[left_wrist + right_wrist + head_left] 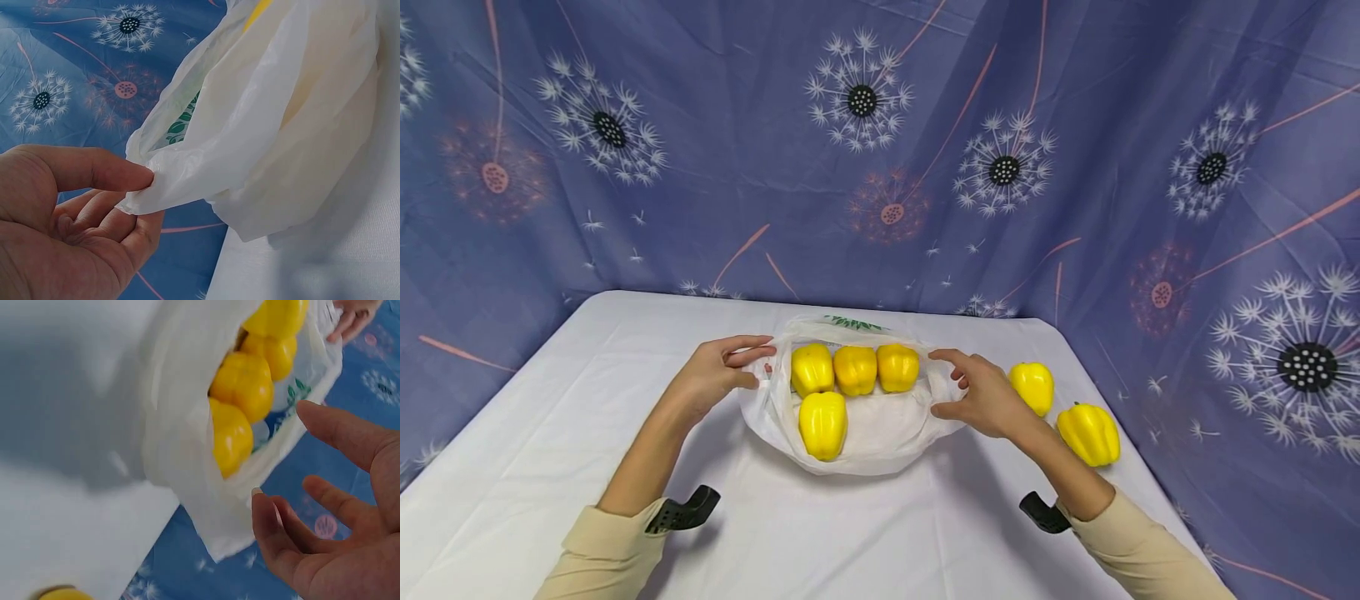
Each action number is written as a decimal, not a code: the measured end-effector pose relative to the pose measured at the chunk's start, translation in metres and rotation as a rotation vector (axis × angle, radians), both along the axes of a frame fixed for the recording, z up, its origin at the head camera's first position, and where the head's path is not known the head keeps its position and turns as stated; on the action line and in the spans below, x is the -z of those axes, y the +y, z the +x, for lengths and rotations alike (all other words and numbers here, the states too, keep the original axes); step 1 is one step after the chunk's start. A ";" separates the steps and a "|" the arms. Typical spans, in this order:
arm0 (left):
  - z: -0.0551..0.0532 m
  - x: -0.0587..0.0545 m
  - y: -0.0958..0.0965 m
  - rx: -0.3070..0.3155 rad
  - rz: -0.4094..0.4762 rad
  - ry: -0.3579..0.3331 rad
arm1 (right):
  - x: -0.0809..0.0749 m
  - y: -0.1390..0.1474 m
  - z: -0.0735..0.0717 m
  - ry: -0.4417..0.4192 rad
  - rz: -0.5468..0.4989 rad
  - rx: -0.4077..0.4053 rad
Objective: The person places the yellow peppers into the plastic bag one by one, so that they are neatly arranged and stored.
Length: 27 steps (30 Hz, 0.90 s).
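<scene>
A white plastic bag (pixel 880 454) with a green print lies on the table, its mouth spread wide. Several yellow bell peppers (pixel 823 425) are inside it: a row along the far side and one nearer the front left. My left hand (pixel 709 375) is at the bag's left edge; in the left wrist view its thumb and fingers pinch the plastic. At the opposite edge, my right hand (pixel 981 392) has its fingers spread and relaxed. The right wrist view shows its fingertips (pixel 306 409) close to the rim; whether they touch it I cannot tell.
Two more yellow bell peppers stand right of the bag: one pepper (pixel 1032 388) behind my right wrist, another pepper (pixel 1088 434) beside the forearm. A white cloth covers the table (pixel 550 467). Blue dandelion-patterned fabric (pixel 737 150) hangs behind and at both sides.
</scene>
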<state>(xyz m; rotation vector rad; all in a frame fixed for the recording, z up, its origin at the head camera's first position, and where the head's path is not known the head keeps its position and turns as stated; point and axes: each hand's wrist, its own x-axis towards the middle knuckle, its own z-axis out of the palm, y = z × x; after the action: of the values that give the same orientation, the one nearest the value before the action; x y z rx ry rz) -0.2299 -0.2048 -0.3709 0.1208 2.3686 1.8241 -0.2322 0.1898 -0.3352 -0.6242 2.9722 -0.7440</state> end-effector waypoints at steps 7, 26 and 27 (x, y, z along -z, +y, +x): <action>0.000 0.000 0.000 -0.002 0.006 -0.004 | -0.010 0.021 -0.006 0.039 -0.007 0.045; 0.000 -0.001 -0.001 0.003 0.011 -0.009 | 0.002 0.079 -0.028 0.061 0.072 0.214; 0.000 -0.001 -0.001 0.004 0.011 -0.009 | 0.003 0.081 -0.028 0.057 0.070 0.222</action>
<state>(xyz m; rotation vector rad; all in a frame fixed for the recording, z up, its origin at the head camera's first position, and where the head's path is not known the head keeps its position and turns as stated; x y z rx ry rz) -0.2297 -0.2057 -0.3699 0.1179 2.3508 1.8319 -0.2602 0.2708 -0.3384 -0.3213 3.1396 -0.6383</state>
